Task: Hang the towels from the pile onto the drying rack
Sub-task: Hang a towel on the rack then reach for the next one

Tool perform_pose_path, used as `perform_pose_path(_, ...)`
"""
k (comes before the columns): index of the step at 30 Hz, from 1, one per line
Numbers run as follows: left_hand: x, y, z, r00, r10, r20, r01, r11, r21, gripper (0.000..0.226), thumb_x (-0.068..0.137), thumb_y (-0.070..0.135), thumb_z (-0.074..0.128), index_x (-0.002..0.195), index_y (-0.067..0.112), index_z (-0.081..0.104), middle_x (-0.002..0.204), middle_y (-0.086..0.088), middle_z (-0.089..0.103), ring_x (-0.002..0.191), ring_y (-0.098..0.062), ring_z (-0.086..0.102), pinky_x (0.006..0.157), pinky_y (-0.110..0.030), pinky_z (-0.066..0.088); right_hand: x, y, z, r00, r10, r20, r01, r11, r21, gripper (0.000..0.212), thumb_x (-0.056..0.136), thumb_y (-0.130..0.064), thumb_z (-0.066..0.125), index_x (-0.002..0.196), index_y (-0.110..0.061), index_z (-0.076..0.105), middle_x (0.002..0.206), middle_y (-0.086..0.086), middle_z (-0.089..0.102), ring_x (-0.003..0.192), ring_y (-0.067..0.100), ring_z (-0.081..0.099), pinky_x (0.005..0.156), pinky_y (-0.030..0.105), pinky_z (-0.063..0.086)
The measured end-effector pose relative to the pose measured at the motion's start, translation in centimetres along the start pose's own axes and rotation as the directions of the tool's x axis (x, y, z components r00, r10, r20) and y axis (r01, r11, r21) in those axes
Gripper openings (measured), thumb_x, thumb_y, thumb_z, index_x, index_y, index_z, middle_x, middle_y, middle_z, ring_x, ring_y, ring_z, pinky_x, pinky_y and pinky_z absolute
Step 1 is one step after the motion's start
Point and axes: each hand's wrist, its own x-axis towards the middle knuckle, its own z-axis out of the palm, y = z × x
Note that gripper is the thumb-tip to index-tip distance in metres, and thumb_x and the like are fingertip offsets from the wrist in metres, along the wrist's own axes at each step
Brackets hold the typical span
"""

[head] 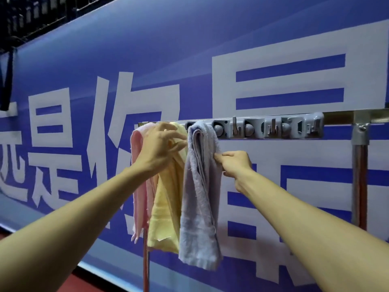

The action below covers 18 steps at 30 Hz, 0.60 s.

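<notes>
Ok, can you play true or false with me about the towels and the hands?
1. A pink towel, a yellow towel and a purple towel hang on the rack. True.
2. The purple towel is in the middle. False: the yellow towel is in the middle and the purple one is furthest right.
3. The right hand pinches the purple towel's edge. True.
4. Every one of the hooks holds a towel. False: the hooks to the right of the purple towel are bare.
</notes>
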Motion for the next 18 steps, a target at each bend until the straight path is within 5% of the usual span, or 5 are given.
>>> perform_pose_path(4, -2.3, 2.8, -1.3, 0.996, -0.023, -0.086, 0.007, 0.983, -0.183, 0.015, 0.088, 0.025, 0.064, 0.101, 0.019, 0.068, 0.096, 0.007, 0.058, 0.082, 0.002, 0.054, 0.074, -0.013, 0.044, -2.8, -0.8, -2.3, 0.995, -0.091, 0.044, 0.096, 0.987, -0.128, 0.019, 0.085, -0.019, 0.067, 0.065, -0.016, 0.067, 0.075, 0.005, 0.067, 0.071, 0.021, 0.058, 0.081, 0.045, 0.056)
perform_pose_path(9, -5.9, 8.2, -0.7, 0.999, 0.008, 0.043, 0.007, 0.945, -0.326, 0.017, 0.091, 0.027, 0.061, 0.101, 0.016, 0.068, 0.094, 0.002, 0.068, 0.086, -0.009, 0.063, 0.077, -0.022, 0.052, -7.6, -1.7, -7.6, 0.937, -0.207, 0.281, 0.282, 0.924, -0.259, 0.01, 0.089, -0.022, 0.065, 0.092, -0.016, 0.072, 0.093, 0.004, 0.07, 0.088, 0.017, 0.065, 0.07, 0.03, 0.057)
perform_pose_path(12, -8.8, 11.5, 0.9, 0.985, 0.026, 0.173, 0.037, 0.936, -0.35, 0.016, 0.09, 0.03, 0.061, 0.099, 0.018, 0.068, 0.089, 0.006, 0.068, 0.079, -0.003, 0.061, 0.072, -0.016, 0.048, -10.7, -0.9, -11.9, 0.915, -0.143, 0.379, 0.288, 0.886, -0.362, 0.018, 0.092, -0.023, 0.062, 0.104, -0.013, 0.07, 0.1, 0.002, 0.069, 0.091, 0.013, 0.064, 0.065, 0.021, 0.053)
perform_pose_path(18, -17.9, 16.8, 7.3, 0.859, 0.023, 0.511, 0.17, 0.929, -0.328, 0.016, 0.092, 0.034, 0.059, 0.093, 0.021, 0.068, 0.082, 0.011, 0.067, 0.08, -0.009, 0.062, 0.079, -0.028, 0.05, -16.8, 6.7, -21.7, 0.908, 0.089, 0.41, 0.196, 0.774, -0.602, 0.021, 0.091, -0.026, 0.062, 0.107, -0.014, 0.07, 0.098, 0.0, 0.069, 0.09, 0.013, 0.064, 0.076, 0.03, 0.059)
